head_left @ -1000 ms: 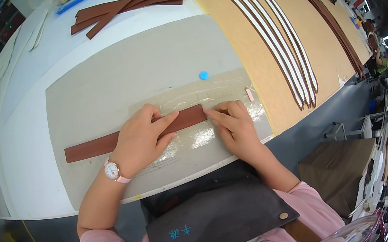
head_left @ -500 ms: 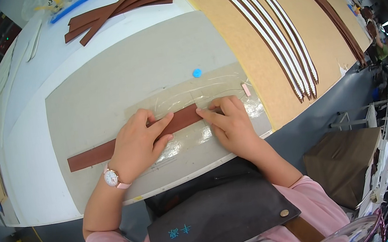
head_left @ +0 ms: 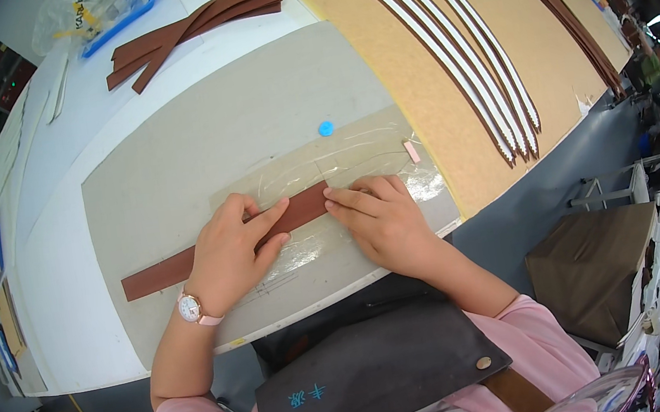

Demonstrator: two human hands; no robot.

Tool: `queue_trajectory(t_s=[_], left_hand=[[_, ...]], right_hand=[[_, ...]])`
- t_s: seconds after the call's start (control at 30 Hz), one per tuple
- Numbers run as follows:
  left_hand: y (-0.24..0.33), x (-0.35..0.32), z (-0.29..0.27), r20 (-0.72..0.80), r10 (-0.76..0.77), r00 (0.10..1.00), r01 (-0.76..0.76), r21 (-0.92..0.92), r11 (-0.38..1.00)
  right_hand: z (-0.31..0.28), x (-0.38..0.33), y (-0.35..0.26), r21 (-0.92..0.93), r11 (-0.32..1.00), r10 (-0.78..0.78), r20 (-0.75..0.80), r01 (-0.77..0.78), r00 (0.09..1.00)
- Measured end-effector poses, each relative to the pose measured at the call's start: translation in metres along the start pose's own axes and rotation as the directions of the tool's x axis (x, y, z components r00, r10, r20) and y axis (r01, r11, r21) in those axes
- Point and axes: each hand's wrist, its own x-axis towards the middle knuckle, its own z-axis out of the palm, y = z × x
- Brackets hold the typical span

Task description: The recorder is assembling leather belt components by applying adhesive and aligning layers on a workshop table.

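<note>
A flat brown leather-like strip lies slantwise on the grey mat, its right part over a clear plastic sheet. Across its middle is my left hand, index finger and thumb bearing on the strip and the other fingers curled under. The strip's left end sticks out beyond that hand. At the right end my right hand presses its fingertips on the strip, with the fingers close together. The underside of the strip and my right thumb are hidden.
A blue disc and a pink block lie just beyond my hands. Brown strips are heaped at the far left, near a blue tray with plastic bags. White-and-brown curved strips rest on the tan board.
The view has shifted slightly. My right fingertips have settled closer onto the strip's right end; my left hand keeps nearly the same place on it.
</note>
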Motion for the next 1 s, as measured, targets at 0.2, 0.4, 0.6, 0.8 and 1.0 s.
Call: queue_trajectory(t_s=[0.2, 0.4, 0.6, 0.8, 1.0], left_hand=[[0.003, -0.005, -0.002, -0.011, 0.0, 1.0, 0.001, 0.037, 0.999], [-0.005, -0.015, -0.016, -0.006, 0.118, 0.993, -0.116, 0.162, 0.98], [-0.01, -0.022, -0.016, -0.009, 0.197, 0.98, -0.191, 0.206, 0.96], [-0.007, -0.03, -0.019, 0.114, 0.036, 0.993, -0.05, 0.125, 0.991], [-0.016, -0.04, -0.019, 0.07, 0.181, 0.981, -0.191, 0.171, 0.967]], right_hand=[[0.007, 0.001, -0.001, -0.016, 1.0, 0.007, -0.021, -0.007, 1.0], [0.0, 0.004, -0.003, -0.005, 1.0, 0.022, 0.031, -0.022, 0.999], [-0.003, 0.005, -0.011, -0.043, 0.998, 0.043, 0.084, -0.04, 0.996], [-0.004, 0.006, -0.016, -0.093, 0.993, 0.081, 0.105, -0.071, 0.991], [-0.013, 0.033, 0.01, -0.007, 0.992, 0.13, 0.131, -0.13, 0.983]])
